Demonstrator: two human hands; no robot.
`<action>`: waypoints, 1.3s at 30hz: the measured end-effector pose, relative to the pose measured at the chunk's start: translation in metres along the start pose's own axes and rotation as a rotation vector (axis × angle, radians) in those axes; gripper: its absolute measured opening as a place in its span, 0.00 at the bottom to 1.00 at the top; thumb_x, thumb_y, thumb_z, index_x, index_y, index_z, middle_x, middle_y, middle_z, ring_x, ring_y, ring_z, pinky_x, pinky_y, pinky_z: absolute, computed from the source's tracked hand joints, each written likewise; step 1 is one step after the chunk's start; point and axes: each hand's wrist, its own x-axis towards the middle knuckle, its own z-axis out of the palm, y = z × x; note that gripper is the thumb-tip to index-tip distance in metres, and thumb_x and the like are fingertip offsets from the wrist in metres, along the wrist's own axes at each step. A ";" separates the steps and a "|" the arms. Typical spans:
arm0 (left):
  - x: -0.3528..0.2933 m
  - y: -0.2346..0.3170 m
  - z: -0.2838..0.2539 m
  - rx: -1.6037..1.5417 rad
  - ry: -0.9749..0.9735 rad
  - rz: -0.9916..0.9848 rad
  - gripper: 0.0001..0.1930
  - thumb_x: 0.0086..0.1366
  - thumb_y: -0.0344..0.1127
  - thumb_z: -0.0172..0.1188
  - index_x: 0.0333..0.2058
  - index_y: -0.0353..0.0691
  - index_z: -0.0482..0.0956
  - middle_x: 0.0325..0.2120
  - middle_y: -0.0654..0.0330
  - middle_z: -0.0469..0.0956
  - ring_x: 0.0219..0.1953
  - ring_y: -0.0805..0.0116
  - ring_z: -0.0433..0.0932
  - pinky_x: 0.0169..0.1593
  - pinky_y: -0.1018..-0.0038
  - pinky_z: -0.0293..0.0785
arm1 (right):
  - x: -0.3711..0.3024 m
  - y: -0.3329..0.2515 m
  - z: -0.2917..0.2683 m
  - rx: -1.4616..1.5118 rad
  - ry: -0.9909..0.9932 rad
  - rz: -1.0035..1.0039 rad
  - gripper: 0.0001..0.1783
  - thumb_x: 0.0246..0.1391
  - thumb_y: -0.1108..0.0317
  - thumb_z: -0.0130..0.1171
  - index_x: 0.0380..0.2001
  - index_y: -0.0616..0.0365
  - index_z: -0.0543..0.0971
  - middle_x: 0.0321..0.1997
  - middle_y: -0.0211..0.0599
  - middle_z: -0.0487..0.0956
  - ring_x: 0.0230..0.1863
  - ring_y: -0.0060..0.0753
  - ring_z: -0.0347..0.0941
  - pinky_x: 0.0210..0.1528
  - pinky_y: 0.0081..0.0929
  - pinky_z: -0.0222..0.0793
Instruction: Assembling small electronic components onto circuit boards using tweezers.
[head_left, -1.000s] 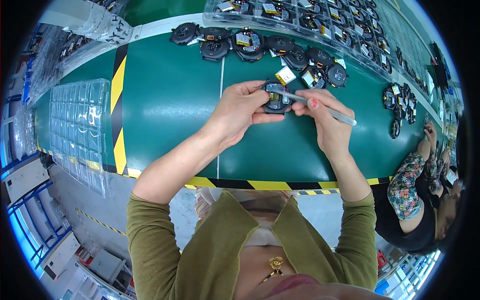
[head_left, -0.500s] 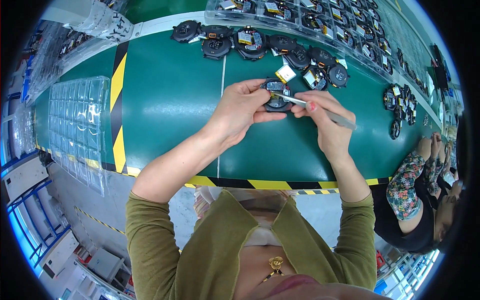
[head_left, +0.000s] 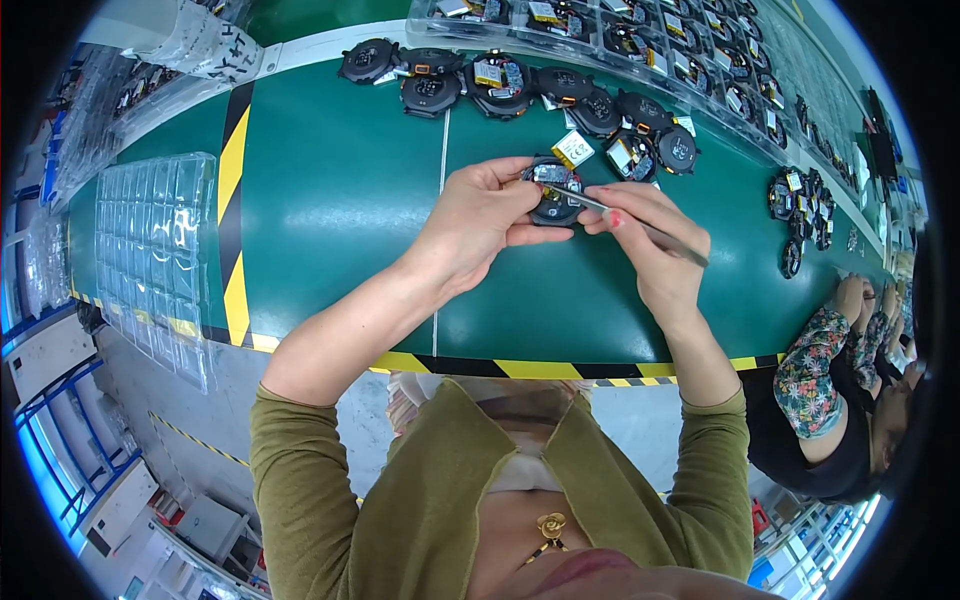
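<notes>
My left hand (head_left: 487, 213) grips a round black watch case (head_left: 556, 208) by its left and lower edges, its open inside facing up with a small circuit board showing. In my right hand (head_left: 655, 240) is a pair of metal tweezers (head_left: 668, 244), held slanting like a pen. Their tips reach into the case near its middle; whether they pinch a part there is too small to tell. Just beyond the case lies a silver battery pack (head_left: 572, 149) with a yellow edge, next to another open watch case (head_left: 631, 157) with a battery in it.
Several black watch cases (head_left: 431, 94) lie in a row along the bench's far side. Behind them stands a clear compartment tray (head_left: 600, 50) full of such cases. An unfilled clear plastic tray (head_left: 155, 250) sits at left. More cases (head_left: 800, 210) and a co-worker's arm (head_left: 812, 370) are at right.
The tweezers have tilted slightly and their tips have shifted a little within the watch case. My left hand keeps its grip in the same place.
</notes>
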 end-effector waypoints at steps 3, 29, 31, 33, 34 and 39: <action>0.000 0.001 0.001 0.021 -0.009 0.005 0.12 0.59 0.23 0.42 0.41 0.25 0.67 0.33 0.55 0.72 0.34 0.71 0.75 0.39 0.74 0.78 | 0.002 0.001 -0.004 0.119 0.025 0.107 0.09 0.49 0.80 0.50 0.35 0.72 0.74 0.36 0.47 0.74 0.33 0.33 0.75 0.37 0.22 0.72; 0.001 -0.003 0.003 0.051 -0.007 0.067 0.12 0.59 0.21 0.43 0.42 0.26 0.66 0.34 0.55 0.71 0.34 0.69 0.75 0.42 0.69 0.77 | 0.004 0.003 -0.006 0.545 0.182 0.409 0.12 0.49 0.76 0.51 0.38 0.73 0.72 0.34 0.49 0.75 0.32 0.39 0.75 0.36 0.25 0.74; 0.001 -0.003 0.004 0.044 -0.005 0.067 0.11 0.59 0.21 0.43 0.42 0.26 0.66 0.34 0.55 0.71 0.35 0.69 0.75 0.42 0.69 0.77 | 0.004 0.002 -0.007 0.552 0.182 0.414 0.12 0.49 0.76 0.51 0.38 0.73 0.72 0.34 0.48 0.75 0.32 0.39 0.75 0.36 0.25 0.74; 0.000 -0.004 0.005 0.033 -0.007 0.079 0.13 0.57 0.20 0.44 0.42 0.26 0.68 0.33 0.57 0.72 0.33 0.74 0.74 0.39 0.76 0.78 | 0.004 0.001 -0.007 0.561 0.186 0.422 0.12 0.48 0.76 0.51 0.37 0.73 0.73 0.33 0.48 0.75 0.32 0.39 0.75 0.36 0.25 0.74; 0.001 -0.004 0.005 0.034 -0.008 0.079 0.13 0.57 0.20 0.44 0.42 0.26 0.68 0.33 0.57 0.72 0.33 0.74 0.74 0.39 0.76 0.78 | 0.004 0.001 -0.007 0.561 0.187 0.421 0.12 0.48 0.76 0.51 0.37 0.73 0.73 0.33 0.48 0.75 0.32 0.39 0.75 0.36 0.25 0.74; 0.001 -0.004 0.004 0.068 -0.006 0.087 0.11 0.59 0.21 0.43 0.41 0.26 0.66 0.34 0.55 0.71 0.34 0.69 0.75 0.42 0.68 0.77 | 0.005 0.001 -0.008 0.560 0.208 0.455 0.12 0.48 0.77 0.51 0.37 0.73 0.73 0.33 0.48 0.75 0.31 0.38 0.75 0.35 0.25 0.74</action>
